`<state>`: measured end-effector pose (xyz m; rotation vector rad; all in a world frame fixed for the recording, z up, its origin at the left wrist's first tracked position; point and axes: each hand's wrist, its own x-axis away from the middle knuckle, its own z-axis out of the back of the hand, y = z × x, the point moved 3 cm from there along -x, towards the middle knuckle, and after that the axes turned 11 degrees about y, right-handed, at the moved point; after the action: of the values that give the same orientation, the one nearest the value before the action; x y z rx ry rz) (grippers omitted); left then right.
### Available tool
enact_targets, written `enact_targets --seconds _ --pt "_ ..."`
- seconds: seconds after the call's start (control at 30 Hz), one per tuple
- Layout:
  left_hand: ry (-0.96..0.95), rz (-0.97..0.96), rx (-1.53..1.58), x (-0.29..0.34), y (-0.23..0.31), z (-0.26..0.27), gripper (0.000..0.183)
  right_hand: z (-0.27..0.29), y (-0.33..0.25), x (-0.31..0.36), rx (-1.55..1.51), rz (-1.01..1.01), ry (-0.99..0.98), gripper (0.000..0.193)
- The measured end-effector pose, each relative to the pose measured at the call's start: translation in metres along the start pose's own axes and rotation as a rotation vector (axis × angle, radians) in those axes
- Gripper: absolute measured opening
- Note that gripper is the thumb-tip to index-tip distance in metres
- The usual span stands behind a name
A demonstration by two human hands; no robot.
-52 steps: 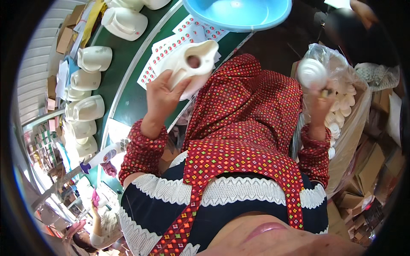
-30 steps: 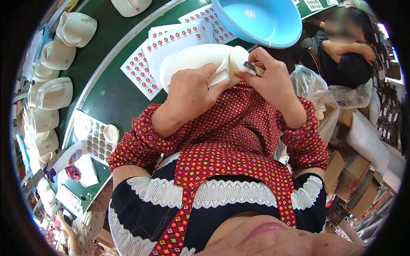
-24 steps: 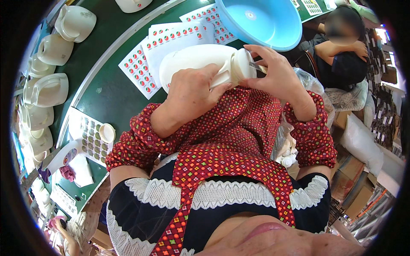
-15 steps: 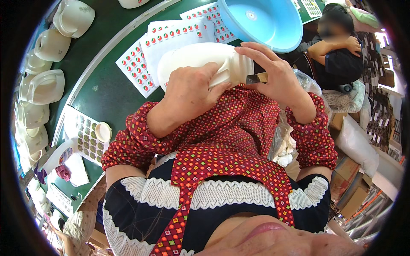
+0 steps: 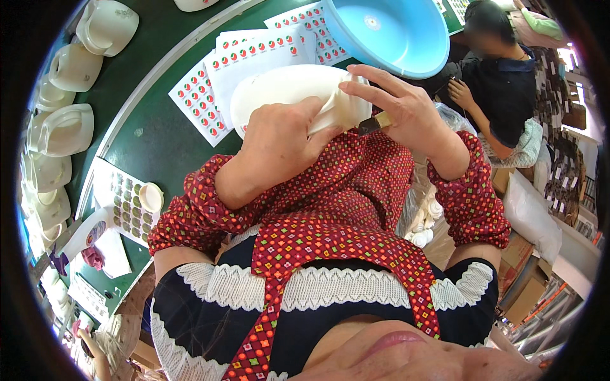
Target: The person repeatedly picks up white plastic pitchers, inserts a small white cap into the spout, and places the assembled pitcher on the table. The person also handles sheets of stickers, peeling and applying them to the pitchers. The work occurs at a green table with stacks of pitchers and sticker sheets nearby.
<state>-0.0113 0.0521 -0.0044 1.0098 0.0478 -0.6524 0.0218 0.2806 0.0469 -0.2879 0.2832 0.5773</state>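
Note:
A white jug-like vessel [image 5: 267, 89] lies on its side in front of me, its mouth end toward the right. My left hand [image 5: 276, 140] is closed around its moulded handle, thumb and forefinger on either side. At the mouth end, my right hand [image 5: 410, 114] has its upper fingers stretched over the rim. Low in that same hand sits a small knife [image 5: 368, 127] with a short dark blade and a pale handle, the blade pointing left beside the neck. The palm hides most of the knife handle.
Paper sheets with red-and-green round stickers [image 5: 254, 60] lie behind the vessel, next to a light blue basin [image 5: 410, 41]. Several similar white vessels [image 5: 67, 130] line the left. A white lid [image 5: 151, 197] rests on another sticker sheet [image 5: 121, 184]. Someone in dark clothes [image 5: 502, 82] sits far right.
The vessel has rolled slightly in my hands, and the knife blade has shifted a little left and down. At the far right, the other person has straightened and lowered an arm.

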Motion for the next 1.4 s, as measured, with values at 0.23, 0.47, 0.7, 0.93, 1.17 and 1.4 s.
enact_targets --seconds 0.23,0.47,0.7,0.93,1.17,1.4 --pt "-0.001 -0.025 -0.03 0.003 0.006 0.0 0.033 0.0 0.007 -0.009 0.035 -0.611 -0.165 0.1" --pt "-0.028 0.005 -0.017 0.003 0.004 0.001 0.032 -0.002 -0.011 0.002 -0.152 -0.327 -0.022 0.086" --pt "-0.077 0.022 -0.013 0.003 0.004 0.006 0.035 0.007 -0.013 0.002 -0.006 -0.194 0.111 0.083" --pt "0.03 0.025 0.0 0.008 -0.003 0.008 0.029 -0.03 -0.016 -0.013 0.076 -0.473 -0.14 0.074" --pt "-0.229 0.155 0.349 -0.014 -0.04 0.03 0.022 -0.03 -0.004 0.004 -0.126 0.07 0.157 0.087" --pt "0.078 0.147 0.053 0.018 -0.023 0.005 0.029 -0.057 -0.019 -0.009 -0.01 -0.257 0.372 0.07"
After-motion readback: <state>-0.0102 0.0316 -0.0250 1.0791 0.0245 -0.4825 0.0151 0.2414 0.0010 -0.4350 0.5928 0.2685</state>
